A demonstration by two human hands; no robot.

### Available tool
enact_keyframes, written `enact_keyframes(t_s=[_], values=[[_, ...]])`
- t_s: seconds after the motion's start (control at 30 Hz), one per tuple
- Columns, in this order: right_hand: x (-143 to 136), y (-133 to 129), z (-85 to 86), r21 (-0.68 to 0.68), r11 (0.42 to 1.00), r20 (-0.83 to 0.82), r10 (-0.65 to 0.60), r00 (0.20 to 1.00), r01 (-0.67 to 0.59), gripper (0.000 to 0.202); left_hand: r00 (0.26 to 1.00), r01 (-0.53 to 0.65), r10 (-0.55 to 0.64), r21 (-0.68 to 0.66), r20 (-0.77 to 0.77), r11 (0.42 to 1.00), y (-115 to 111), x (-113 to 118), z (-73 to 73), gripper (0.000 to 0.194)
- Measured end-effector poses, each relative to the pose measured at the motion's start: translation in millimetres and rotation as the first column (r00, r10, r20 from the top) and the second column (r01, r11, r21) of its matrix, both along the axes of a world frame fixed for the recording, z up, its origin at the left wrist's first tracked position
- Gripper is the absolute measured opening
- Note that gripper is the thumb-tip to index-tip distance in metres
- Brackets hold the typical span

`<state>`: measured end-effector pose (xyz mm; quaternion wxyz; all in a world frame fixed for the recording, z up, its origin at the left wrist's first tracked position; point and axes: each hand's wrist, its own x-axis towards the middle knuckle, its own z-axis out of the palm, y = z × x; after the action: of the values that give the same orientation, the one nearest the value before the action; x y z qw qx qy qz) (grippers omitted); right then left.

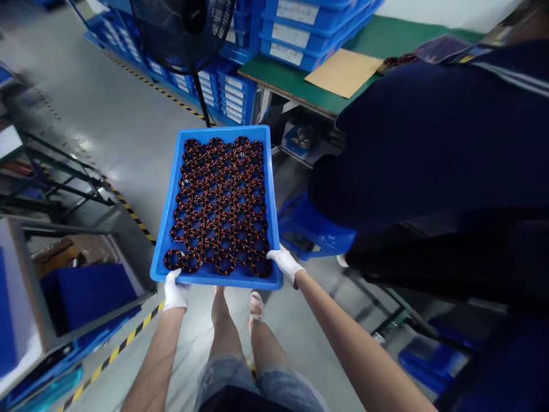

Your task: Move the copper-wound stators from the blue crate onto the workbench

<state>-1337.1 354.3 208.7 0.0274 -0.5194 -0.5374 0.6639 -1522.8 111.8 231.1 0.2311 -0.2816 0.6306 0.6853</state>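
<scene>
A blue plastic tray [218,278] is carried in front of me above the floor. Rows of dark ring-shaped coils with copper-coloured windings [226,263] fill it. My left hand [175,292], in a white glove, grips the tray's near left edge, its thumb over the rim. On the near right side, my right hand [286,264], also gloved in white, is closed on the tray wall. The fingers of both hands are partly hidden beneath the tray.
A black standing fan [184,28] and stacked blue bins [295,34] are ahead. A seated person in dark clothes [437,154] is close on the right, by a green workbench [295,86] and a blue stool [317,223]. Left stands a cart [86,274] beside yellow-black floor tape [124,343].
</scene>
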Motion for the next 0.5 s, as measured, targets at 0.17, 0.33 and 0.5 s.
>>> enact_keyframes(t_s=[0.17,0.33,0.5], values=[[46,-29,3.7,0.057,0.977,0.077,0.201,0.977,-0.206,0.025,0.996,-0.091,0.091,0.002,0.013,0.996,-48,85,5.8,0.032],[83,-64,6.5,0.162,0.918,0.277,0.309,0.91,-0.361,0.024,0.986,-0.163,0.161,0.04,0.049,0.986,-96,155,3.2,0.03],[120,-92,4.6,0.286,0.82,0.462,0.335,0.821,-0.496,0.023,0.979,-0.197,0.188,0.12,0.082,0.973,-144,223,-2.9,0.028]])
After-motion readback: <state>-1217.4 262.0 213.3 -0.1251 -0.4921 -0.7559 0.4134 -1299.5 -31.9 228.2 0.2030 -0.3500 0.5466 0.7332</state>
